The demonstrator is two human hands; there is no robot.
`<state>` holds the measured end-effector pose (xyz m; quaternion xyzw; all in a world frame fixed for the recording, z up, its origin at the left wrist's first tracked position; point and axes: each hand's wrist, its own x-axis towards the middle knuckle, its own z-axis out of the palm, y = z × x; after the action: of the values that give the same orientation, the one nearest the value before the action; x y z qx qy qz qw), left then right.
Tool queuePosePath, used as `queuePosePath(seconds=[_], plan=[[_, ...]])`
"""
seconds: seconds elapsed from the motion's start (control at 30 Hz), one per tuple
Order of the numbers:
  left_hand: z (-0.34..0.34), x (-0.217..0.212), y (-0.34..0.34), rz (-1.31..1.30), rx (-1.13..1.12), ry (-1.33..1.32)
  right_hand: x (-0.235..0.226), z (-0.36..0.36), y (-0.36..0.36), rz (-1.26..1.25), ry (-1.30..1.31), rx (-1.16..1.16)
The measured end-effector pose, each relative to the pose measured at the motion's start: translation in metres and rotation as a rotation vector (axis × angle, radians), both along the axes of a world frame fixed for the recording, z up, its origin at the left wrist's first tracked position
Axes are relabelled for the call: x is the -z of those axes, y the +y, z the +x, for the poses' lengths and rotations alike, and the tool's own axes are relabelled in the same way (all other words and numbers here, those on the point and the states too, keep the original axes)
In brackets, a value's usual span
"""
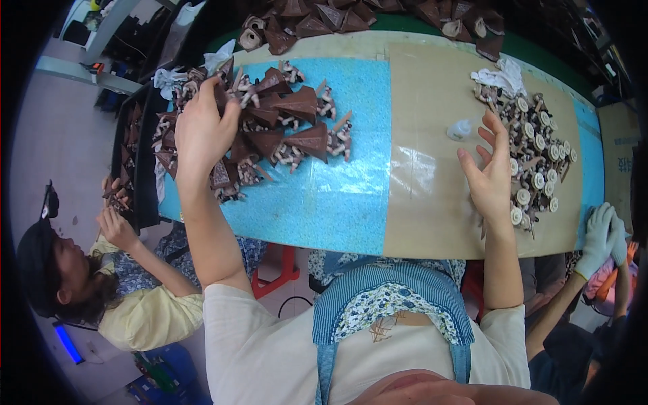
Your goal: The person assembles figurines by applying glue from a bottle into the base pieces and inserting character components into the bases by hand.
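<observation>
My left hand reaches over the pile on the left of the table, with its fingers and thumb around a brown pyramid-shaped piece. The hand partly covers that piece. Around it lie several small painted figures joined to brown pointed pieces, close together on the blue sheet. My right hand is open, fingers apart and slightly curled, with nothing seen in it. Beside it on the right lies a cluster of small figures with round cream discs. A small clear plastic object sits left of its fingers.
Brown pieces are heaped beyond the table's far edge. White cloths lie by the right cluster and at the far left. A person handles small parts at the left; a person's gloved hands are by the right edge.
</observation>
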<state>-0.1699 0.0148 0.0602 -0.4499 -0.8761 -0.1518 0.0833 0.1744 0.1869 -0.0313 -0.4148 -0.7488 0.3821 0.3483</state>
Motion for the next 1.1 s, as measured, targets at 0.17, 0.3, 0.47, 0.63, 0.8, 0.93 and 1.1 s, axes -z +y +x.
queuePosePath(seconds=[0.17,0.3,0.47,0.63,0.8,0.93,1.1], plan=[[-0.014,0.009,0.029,0.171,0.118,0.281,0.016,-0.016,0.012,-0.016,-0.050,-0.014],[-0.034,0.018,0.120,0.035,0.289,0.037,0.023,-0.018,0.016,-0.024,-0.058,-0.011],[-0.067,0.050,0.219,-0.303,0.084,0.129,0.021,-0.021,0.011,-0.052,-0.017,-0.023],[-0.069,0.050,0.237,-0.363,-0.051,-0.092,0.010,-0.013,0.003,-0.095,0.088,-0.015],[-0.035,0.050,0.195,0.150,0.230,-0.087,-0.003,0.005,-0.011,-0.187,0.263,-0.057],[0.072,0.025,0.133,0.150,0.607,-0.753,-0.009,0.029,-0.020,-0.261,0.394,-0.026],[0.132,0.079,0.063,0.042,0.805,-0.897,-0.012,0.035,-0.033,-0.297,0.460,-0.047]])
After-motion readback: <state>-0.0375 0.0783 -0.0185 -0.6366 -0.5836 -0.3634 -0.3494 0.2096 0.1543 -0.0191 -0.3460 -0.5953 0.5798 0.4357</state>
